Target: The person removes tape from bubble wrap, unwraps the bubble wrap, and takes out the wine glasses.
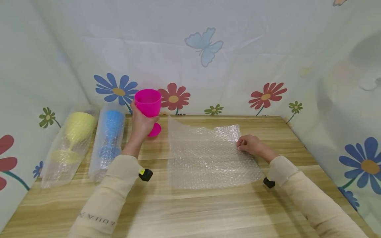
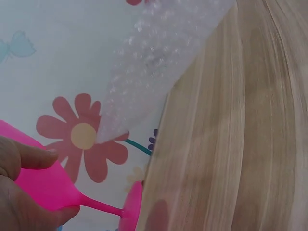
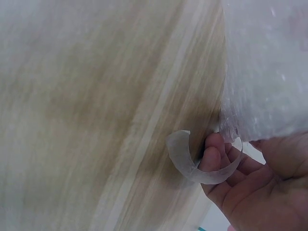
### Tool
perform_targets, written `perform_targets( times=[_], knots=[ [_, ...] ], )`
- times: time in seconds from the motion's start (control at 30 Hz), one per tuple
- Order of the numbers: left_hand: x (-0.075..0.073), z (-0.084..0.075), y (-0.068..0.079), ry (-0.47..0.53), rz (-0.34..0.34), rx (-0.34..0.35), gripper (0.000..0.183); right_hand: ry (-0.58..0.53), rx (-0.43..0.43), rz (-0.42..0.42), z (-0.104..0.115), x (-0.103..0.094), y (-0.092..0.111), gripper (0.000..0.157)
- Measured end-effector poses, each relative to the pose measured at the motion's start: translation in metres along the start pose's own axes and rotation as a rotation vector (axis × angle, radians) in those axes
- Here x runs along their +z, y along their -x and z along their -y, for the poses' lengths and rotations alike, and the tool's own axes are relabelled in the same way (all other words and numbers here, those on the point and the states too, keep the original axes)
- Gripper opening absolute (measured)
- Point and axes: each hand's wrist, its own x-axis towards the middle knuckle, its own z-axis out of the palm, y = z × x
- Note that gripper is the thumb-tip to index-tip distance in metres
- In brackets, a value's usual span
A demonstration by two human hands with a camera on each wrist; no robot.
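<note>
My left hand (image 1: 141,120) grips a bright pink plastic goblet (image 1: 148,102) by its bowl, mouth up. In the left wrist view the thumb and a finger lie along the bowl, and the goblet's thin stem (image 2: 102,206) and round foot (image 2: 131,207) show beyond them. A piece of clear bubble wrap (image 1: 205,158) spreads over the middle of the table, its far left corner raised. With curled fingers my right hand (image 1: 251,144) pinches its right edge. A curled translucent strip (image 3: 209,176) hangs at those fingers in the right wrist view.
On the left of the wooden table (image 1: 190,211) lie a yellow goblet (image 1: 78,127) and a blue goblet (image 1: 112,125), each inside bubble wrap. White cloth walls (image 1: 253,39) printed with flowers enclose the table's back and sides.
</note>
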Motion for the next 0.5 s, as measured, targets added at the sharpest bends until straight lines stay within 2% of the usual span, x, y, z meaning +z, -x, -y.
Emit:
perform_targets(
  times=[0.3, 0.5],
  knots=[
    [0.004, 0.018, -0.009, 0.01, -0.029, -0.001, 0.101, -0.003, 0.009, 0.002, 0.001, 0.001, 0.001, 0.004],
    [0.007, 0.024, -0.013, -0.003, -0.04, -0.002, 0.101, -0.004, 0.005, -0.004, 0.001, 0.001, 0.001, 0.005]
  ],
)
